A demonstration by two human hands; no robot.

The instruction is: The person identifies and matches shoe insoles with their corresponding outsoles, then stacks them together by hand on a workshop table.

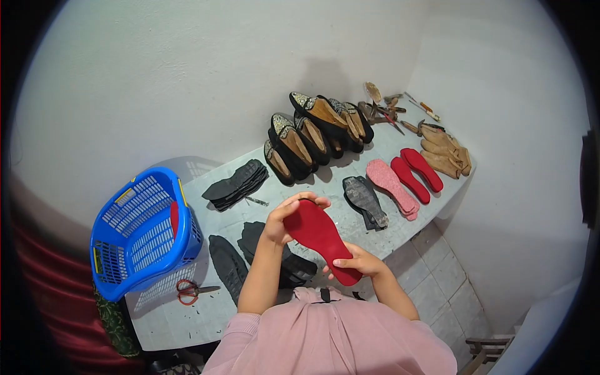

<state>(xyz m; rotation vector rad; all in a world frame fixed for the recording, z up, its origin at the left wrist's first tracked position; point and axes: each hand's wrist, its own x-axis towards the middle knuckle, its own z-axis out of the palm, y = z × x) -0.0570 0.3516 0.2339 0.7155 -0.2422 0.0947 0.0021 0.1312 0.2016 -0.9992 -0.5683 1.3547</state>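
A red insole point(315, 232) is held up in front of me by both hands, over the near side of the table. My left hand point(282, 219) grips its wide upper end, with the fingers curled round the edge. At the narrow lower end, my right hand point(361, 262) pinches it with the thumb on top. Black sole-shaped pieces point(226, 261) lie on the table near my left forearm, and another dark stack point(297, 267) is partly hidden behind that arm. Beyond my right hand are dark grey insoles point(367, 203), pink insoles point(390, 184) and red insoles point(410, 179).
A blue basket point(187, 240) with a red piece inside stands at the left, beside red-handled scissors point(190, 292). Several black shoes with glittery toes point(294, 150) line the wall side. A black stack point(234, 186), hand tools point(390, 109) and tan shoe lasts point(444, 153) share the table point(169, 328).
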